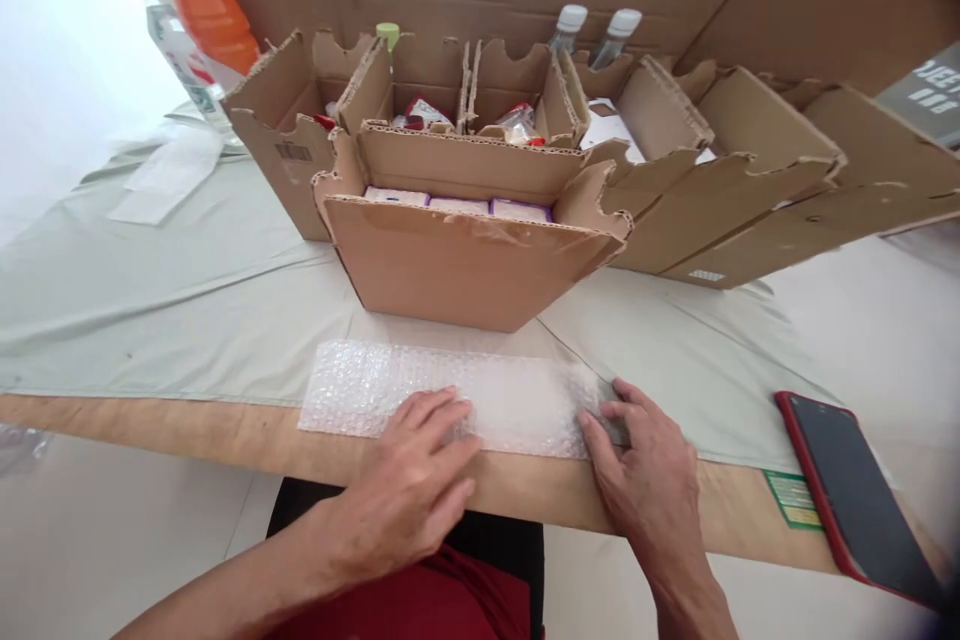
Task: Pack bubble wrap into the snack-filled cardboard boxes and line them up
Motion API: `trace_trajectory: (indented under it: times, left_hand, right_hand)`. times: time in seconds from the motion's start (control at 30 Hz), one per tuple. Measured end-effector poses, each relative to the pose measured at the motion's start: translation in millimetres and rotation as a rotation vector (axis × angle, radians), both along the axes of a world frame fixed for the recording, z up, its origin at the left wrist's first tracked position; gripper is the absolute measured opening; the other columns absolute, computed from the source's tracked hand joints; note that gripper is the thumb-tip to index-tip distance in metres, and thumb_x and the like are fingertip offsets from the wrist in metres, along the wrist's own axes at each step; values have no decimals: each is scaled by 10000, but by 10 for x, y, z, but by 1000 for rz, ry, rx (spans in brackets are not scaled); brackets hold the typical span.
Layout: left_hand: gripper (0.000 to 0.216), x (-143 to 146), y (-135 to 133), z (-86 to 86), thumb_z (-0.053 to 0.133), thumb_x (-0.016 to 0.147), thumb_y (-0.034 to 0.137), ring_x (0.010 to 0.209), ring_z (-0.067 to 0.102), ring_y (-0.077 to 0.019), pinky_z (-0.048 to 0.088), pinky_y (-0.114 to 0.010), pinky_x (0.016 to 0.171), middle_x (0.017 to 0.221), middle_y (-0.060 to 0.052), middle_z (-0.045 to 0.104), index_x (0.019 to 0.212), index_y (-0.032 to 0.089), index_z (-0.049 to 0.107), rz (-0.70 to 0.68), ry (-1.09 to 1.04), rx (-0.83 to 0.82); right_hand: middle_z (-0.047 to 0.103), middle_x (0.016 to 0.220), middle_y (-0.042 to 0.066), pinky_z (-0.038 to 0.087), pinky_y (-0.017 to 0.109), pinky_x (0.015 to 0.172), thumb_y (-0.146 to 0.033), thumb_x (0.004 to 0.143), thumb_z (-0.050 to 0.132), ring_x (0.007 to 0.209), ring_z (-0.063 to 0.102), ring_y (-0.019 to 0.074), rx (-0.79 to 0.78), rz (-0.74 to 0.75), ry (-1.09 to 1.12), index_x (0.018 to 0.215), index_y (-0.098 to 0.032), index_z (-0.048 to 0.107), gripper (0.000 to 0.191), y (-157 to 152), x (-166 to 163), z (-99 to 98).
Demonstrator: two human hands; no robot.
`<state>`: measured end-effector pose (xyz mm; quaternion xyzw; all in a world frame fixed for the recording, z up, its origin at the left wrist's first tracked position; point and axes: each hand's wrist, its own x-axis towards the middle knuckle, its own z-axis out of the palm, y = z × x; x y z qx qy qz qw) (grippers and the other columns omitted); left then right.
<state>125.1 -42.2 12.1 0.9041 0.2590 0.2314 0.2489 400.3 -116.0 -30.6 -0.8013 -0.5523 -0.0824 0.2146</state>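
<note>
— Both hands flat?
— Yes. Left hand (pixel 412 480) and right hand (pixel 649 475) press open-palmed on the bubble wrap (pixel 450 398), gripping nothing; it lies at six o'clock of the cardboard box (pixel 457 265).

Both arms were bare from wrist to where they left view, with no sleeves, watch, bracelet or gloves. The left hand (pixel 409 485) had no ring showing on its fingers, and the right hand (pixel 649 475) likewise showed none. Below and between the hands, a red garment (pixel 442 600) covered the lap, with a black one (pixel 495 535) just above it.
</note>
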Motion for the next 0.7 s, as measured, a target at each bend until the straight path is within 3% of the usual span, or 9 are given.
trace_trajectory:
  times: [0.13, 0.27, 0.37, 0.43, 0.53, 0.63, 0.7]
  left_hand:
    - [269, 221, -23, -14, 607, 899, 135, 1359, 510, -330, 473, -560, 1124, 1329, -155, 652, 1158, 146, 682, 8, -74, -96]
    - [272, 192, 0, -9, 588, 907, 146, 1236, 612, -284, 534, -514, 1036, 1271, -135, 687, 1154, 173, 698, 92, -221, -309]
    - [301, 112, 33, 0, 622, 911, 219, 1114, 674, -247, 562, -465, 982, 1195, -116, 717, 1206, 198, 678, 167, -328, -592]
    - [419, 51, 74, -1, 664, 899, 325, 1065, 692, -246, 589, -430, 917, 1180, -125, 719, 1296, 199, 618, 212, -435, -820]
    - [670, -57, 161, 5, 682, 863, 480, 964, 705, -245, 601, -362, 750, 1125, -126, 711, 1432, 189, 484, 251, -571, -1067]
    - [697, -175, 253, 36, 680, 857, 457, 751, 641, -178, 545, -312, 672, 863, -25, 668, 1459, 184, 458, 404, -442, -1014]
    - [603, -247, 307, 50, 632, 887, 379, 667, 580, -147, 505, -292, 645, 769, 14, 625, 1440, 186, 490, 505, -315, -897]
  right_hand:
    - [757, 1102, 133, 489, 488, 827, -531, 932, 472, 973, 682, 327, 19, -51, 154, 872, -231, 627, 343, 28, 15, 42]
    - [736, 829, 74, 532, 399, 678, -569, 860, 602, 744, 690, 263, 41, -130, 430, 901, -228, 640, 345, 11, -24, 218]
    - [747, 978, 82, 580, 372, 712, -537, 862, 680, 843, 730, 250, 125, -94, 572, 1102, -222, 661, 396, -1, -223, 375]
    - [742, 1079, 91, 603, 362, 755, -465, 903, 688, 889, 741, 236, 150, 13, 568, 1251, -232, 636, 423, 24, -464, 478]
    - [752, 1032, 76, 618, 331, 761, -343, 958, 655, 840, 739, 202, 118, 355, 541, 1384, -233, 562, 451, 122, -887, 598]
    - [754, 1048, 70, 619, 350, 798, -343, 980, 621, 877, 725, 204, 98, 664, 576, 1472, -229, 467, 527, 234, -1156, 644]
    - [750, 1078, 69, 608, 358, 811, -320, 1003, 584, 895, 718, 200, 108, 704, 600, 1441, -237, 492, 456, 289, -1183, 633]
